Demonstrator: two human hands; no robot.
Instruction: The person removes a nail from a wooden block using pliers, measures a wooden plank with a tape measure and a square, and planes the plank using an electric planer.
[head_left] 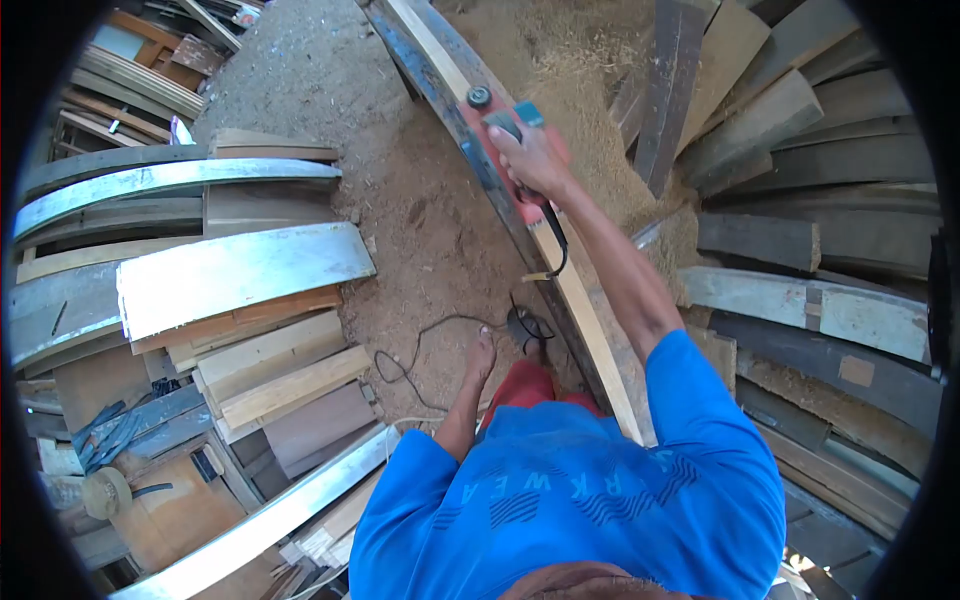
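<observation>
My right hand [535,165] is wrapped round the handle of a red electric planer [485,140], with a black knob at its front and a teal part at its side. The planer rests on a long, pale wooden strip [572,290], which lies along a narrow dark bench [490,190]. From the planer's rear, a black cord [563,245] curves down beside the strip. My left hand [482,355] hangs low on the left of my body, over the ground, its fingers loosely extended with nothing seen in them.
Stacked boards [270,270] fill the left side, and more dark planks [770,240] are piled on the right. A loose cable [410,350] snakes over the dirt ground [410,200] near my feet. Wood shavings [600,60] cover the ground beyond the bench.
</observation>
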